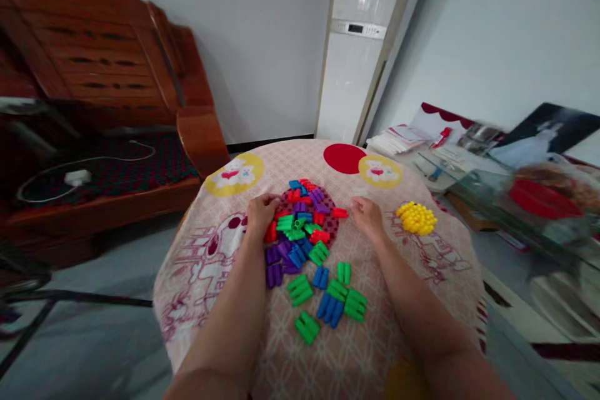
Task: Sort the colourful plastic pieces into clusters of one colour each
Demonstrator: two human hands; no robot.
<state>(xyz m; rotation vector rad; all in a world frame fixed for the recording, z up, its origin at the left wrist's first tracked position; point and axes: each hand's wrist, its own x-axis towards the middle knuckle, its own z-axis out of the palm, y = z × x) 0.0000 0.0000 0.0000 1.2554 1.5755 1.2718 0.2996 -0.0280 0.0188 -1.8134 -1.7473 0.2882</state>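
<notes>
My left hand (260, 215) rests at the left edge of a mixed pile of plastic building blocks, its fingers loosely curved beside them. Red blocks (320, 236), purple blocks (274, 275) and blue blocks (297, 255) lie jumbled there with green ones. To the right of the pile, my right hand (367, 216) hovers low, fingers slightly bent, with nothing visible in them. A single red block (340, 213) lies just left of its fingertips. Closer to me are loose green blocks (300, 290) and several blue ones. Yellow blocks (416, 218) form a separate heap at the right.
A patterned cloth (197, 275) covers the round table. On the left stands a carved wooden bench (112, 62) with a white cable. Behind the table is a tall white appliance (349, 69). A glass shelf (506, 200) holding bags and papers is at the right.
</notes>
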